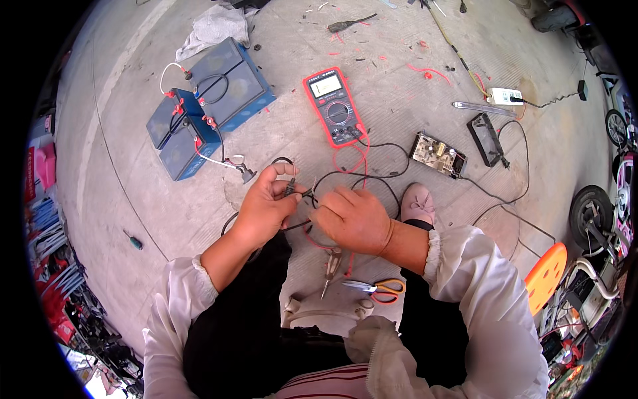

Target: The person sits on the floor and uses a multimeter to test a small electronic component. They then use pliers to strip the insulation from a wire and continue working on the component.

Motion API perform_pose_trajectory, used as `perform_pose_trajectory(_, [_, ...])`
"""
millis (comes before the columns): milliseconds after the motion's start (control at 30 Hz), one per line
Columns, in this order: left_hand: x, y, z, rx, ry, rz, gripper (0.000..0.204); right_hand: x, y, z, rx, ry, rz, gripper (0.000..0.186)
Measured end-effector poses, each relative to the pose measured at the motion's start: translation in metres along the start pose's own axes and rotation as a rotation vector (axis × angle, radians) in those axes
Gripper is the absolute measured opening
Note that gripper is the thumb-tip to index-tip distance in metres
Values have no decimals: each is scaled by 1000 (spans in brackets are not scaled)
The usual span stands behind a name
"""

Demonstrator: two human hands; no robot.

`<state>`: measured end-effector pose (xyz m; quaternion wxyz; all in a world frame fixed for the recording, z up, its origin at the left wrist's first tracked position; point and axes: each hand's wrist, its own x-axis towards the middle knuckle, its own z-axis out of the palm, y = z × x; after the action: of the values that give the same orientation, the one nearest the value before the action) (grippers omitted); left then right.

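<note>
My left hand [261, 205] is closed on a black cable [290, 187], a ribbed dark sleeve showing between thumb and fingers. Close beside it, my right hand [352, 216] has its fingers curled and pinched at the stripped end of the cable; its fingertips partly hide what they grip. Just beyond the hands lies a red multimeter [334, 110], its screen lit, with red and black leads trailing toward me. Below the hands, a screwdriver [331, 267] and orange-handled scissors [387, 290] rest between my legs.
Blue batteries [232, 86] joined by wires stand at the left. An opened circuit board [438, 155], its black case half [486, 139] and a white power strip [505, 96] lie to the right. An orange stool seat [546, 276] and wheels are at the right edge.
</note>
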<state>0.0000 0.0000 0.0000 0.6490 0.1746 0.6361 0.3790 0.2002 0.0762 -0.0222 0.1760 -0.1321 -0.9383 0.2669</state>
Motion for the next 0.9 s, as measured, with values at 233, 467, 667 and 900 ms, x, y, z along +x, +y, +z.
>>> perform_pose_trajectory(233, [-6, 3, -11, -97, -41, 38, 43, 18, 10, -29, 300, 181, 341, 21])
perform_pose_trajectory(467, [-9, 6, -14, -39, -162, -19, 43, 26, 20, -17, 319, -34, 184, 9])
perform_pose_trajectory(667, [-11, 5, -17, -178, -245, -48, 42, 11, 42, -7, 606, 15, 411, 10])
perform_pose_trajectory(900, [-13, -3, -34, -270, -149, 19, 45, -93, 96, -10, 530, 237, 846, 9])
